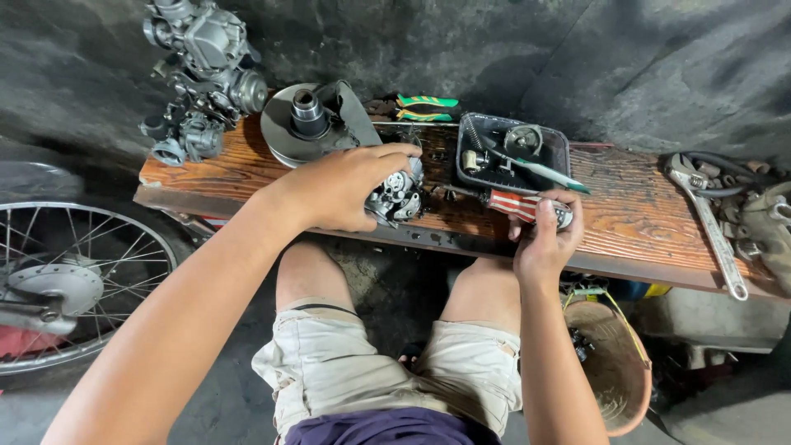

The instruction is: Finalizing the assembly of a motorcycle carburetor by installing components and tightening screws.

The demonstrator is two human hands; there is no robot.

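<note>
My left hand [350, 185] grips a small grey metal engine assembly [398, 198] that rests on the wooden plank [634, 206]. My right hand [545, 235] is closed around the red-and-white striped handle of a tool [512, 205] at the plank's near edge. A black metal tray [560, 148] just behind holds small round parts and a green-handled screwdriver [548, 173].
A round pulley disc [301, 124] and green-handled pliers [424, 107] lie at the back. Carburettor parts [202, 74] stand at the left end. A large wrench [713, 222] and hoses lie to the right. A spoked wheel [74, 280] and a brown basin [610, 363] sit below.
</note>
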